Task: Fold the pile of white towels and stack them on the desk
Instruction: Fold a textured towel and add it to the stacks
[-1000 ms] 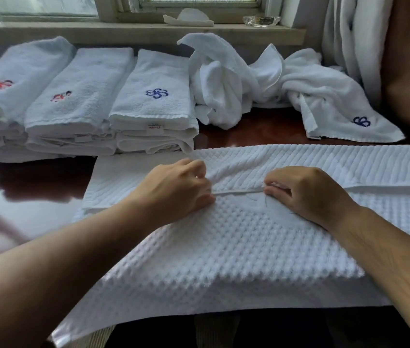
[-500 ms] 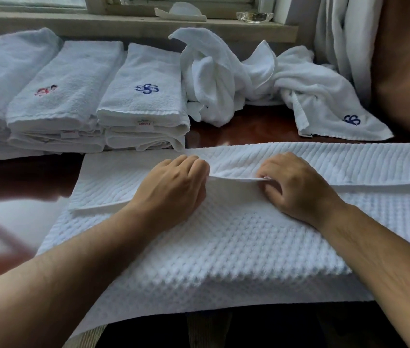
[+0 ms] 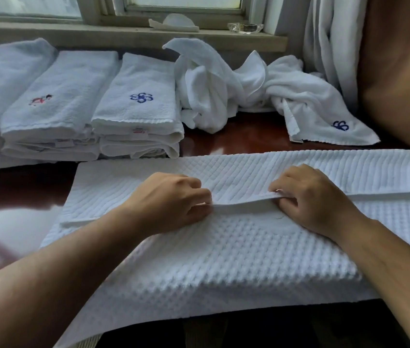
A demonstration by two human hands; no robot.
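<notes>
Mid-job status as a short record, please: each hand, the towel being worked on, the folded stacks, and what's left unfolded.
left hand: pinches the upper layer's edge of the waffle towel
right hand: pinches the same edge, further right
waffle towel: spread across the desk, far part folded over, near part hanging off the front
folded stacks: three in a row, back left
unfolded towels: crumpled heap, back right of the stacks

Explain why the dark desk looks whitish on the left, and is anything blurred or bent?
Head view: daylight from the window glares off the glossy desk, paling its left part. Head view: the wide lens bows the waffle towel; the left edge is smeared, while the left hand and right hand pinching the towel look fairly sharp.
</notes>
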